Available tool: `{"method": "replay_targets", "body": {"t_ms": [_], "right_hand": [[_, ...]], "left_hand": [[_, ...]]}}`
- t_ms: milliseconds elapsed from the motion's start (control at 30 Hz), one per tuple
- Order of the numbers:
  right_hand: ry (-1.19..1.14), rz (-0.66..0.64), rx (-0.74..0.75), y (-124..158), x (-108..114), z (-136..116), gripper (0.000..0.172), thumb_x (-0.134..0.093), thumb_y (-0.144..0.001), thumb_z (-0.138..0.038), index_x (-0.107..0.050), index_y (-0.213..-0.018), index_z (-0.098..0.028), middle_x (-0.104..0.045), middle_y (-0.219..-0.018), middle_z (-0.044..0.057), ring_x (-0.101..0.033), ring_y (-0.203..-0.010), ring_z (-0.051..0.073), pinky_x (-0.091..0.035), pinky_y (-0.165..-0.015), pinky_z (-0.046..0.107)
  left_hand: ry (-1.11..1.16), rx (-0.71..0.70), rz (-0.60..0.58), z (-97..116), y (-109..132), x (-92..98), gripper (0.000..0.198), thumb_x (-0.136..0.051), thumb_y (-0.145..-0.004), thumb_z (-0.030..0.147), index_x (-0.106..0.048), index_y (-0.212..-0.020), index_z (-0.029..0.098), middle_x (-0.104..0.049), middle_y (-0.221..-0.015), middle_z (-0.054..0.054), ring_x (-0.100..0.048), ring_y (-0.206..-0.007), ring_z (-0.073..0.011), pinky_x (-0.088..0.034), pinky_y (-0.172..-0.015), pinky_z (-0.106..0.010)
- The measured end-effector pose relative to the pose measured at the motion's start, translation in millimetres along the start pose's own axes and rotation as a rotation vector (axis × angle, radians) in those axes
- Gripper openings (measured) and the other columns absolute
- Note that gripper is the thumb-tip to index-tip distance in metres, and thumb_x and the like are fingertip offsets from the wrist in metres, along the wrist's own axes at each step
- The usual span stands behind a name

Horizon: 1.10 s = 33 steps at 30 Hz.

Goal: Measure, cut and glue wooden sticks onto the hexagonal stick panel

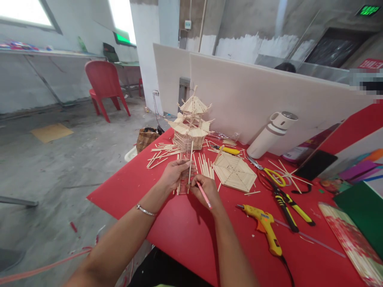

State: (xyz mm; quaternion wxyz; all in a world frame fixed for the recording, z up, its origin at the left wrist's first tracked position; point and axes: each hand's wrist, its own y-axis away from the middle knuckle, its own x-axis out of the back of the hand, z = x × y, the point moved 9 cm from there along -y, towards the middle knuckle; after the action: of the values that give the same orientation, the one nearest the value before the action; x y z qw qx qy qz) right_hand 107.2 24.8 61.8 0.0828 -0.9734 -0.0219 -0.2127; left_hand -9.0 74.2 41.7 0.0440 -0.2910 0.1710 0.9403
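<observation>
My left hand point(176, 173) pinches a thin wooden stick point(191, 150), upright in the view over a clear ruler point(183, 190). My right hand point(207, 191) grips a pink pencil point(204, 195), its fingers close to the stick's lower end. Beyond my hands stands a pagoda model point(192, 125) built from sticks, with two tiers of roof. Loose sticks point(163, 153) lie to its left, and more are beside my right hand. A flat hexagonal stick panel point(235, 171) rests to the right.
On the red table point(125, 195) lie a yellow glue gun point(265, 225), pliers point(289, 203), scissors point(272, 175), a yellow-handled cutter point(229, 150) and a packet of sticks point(348, 239). A white flask point(272, 133) stands by the white board point(239, 95). A red chair point(103, 81) stands left.
</observation>
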Motion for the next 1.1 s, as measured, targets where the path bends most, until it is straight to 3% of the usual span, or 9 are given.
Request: {"method": "replay_targets", "body": {"t_ms": [367, 667, 800, 933, 1033, 1100], "right_hand": [[-0.031, 0.003, -0.024, 0, -1, 4, 0.01, -0.064, -0.068, -0.027, -0.057, -0.063, -0.022, -0.058, -0.059, -0.004, -0.051, -0.053, 0.012, -0.042, -0.055, 0.022], [-0.015, 0.015, -0.012, 0, 1, -1, 0.019, -0.07, -0.072, -0.034, -0.056, -0.064, -0.022, -0.057, -0.058, -0.005, -0.048, -0.051, 0.012, -0.04, -0.052, 0.022], [0.015, 0.19, 0.066, 4, 23, -13, 0.029, -0.053, -0.092, -0.046, -0.067, -0.086, -0.022, -0.063, -0.07, 0.0, -0.056, -0.062, 0.015, -0.045, -0.06, 0.025], [0.01, 0.363, 0.183, 10, 42, -30, 0.044, -0.031, -0.102, -0.041, -0.069, -0.113, -0.023, -0.066, -0.098, 0.006, -0.062, -0.089, 0.018, -0.049, -0.082, 0.032], [-0.035, 0.399, 0.218, 10, 42, -36, 0.036, -0.041, -0.099, -0.04, -0.071, -0.109, -0.023, -0.07, -0.104, 0.006, -0.063, -0.099, 0.02, -0.049, -0.092, 0.035], [-0.077, 0.408, 0.199, 9, 40, -35, 0.03, -0.051, -0.095, -0.042, -0.073, -0.102, -0.024, -0.073, -0.103, 0.006, -0.065, -0.097, 0.021, -0.052, -0.089, 0.035]], "left_hand": [[-0.022, 0.005, 0.016, 0, 1, -0.6, 0.008, -0.075, -0.074, 0.008, -0.068, -0.078, 0.008, -0.072, -0.066, -0.008, -0.07, -0.058, -0.0167, -0.059, -0.059, -0.027], [-0.024, -0.024, -0.009, 2, -1, 1.5, 0.013, -0.079, -0.072, 0.012, -0.069, -0.079, 0.008, -0.072, -0.067, -0.008, -0.068, -0.056, -0.0148, -0.058, -0.058, -0.025], [-0.032, -0.034, 0.0, 4, -1, 3.2, 0.014, -0.08, -0.071, 0.013, -0.07, -0.079, 0.009, -0.071, -0.066, -0.007, -0.068, -0.055, -0.0139, -0.057, -0.057, -0.024], [-0.054, -0.024, -0.016, 0, 0, 0.5, 0.017, -0.081, -0.07, 0.015, -0.07, -0.08, 0.009, -0.071, -0.067, -0.007, -0.068, -0.055, -0.014, -0.057, -0.057, -0.024], [-0.061, -0.035, -0.036, -3, 0, -2.0, 0.019, -0.083, -0.069, 0.017, -0.069, -0.08, 0.009, -0.071, -0.067, -0.007, -0.067, -0.054, -0.0133, -0.056, -0.056, -0.023], [-0.057, -0.049, -0.042, -3, -2, -2.6, 0.02, -0.084, -0.067, 0.018, -0.069, -0.079, 0.01, -0.07, -0.065, -0.005, -0.066, -0.053, -0.0129, -0.056, -0.057, -0.023]]}}
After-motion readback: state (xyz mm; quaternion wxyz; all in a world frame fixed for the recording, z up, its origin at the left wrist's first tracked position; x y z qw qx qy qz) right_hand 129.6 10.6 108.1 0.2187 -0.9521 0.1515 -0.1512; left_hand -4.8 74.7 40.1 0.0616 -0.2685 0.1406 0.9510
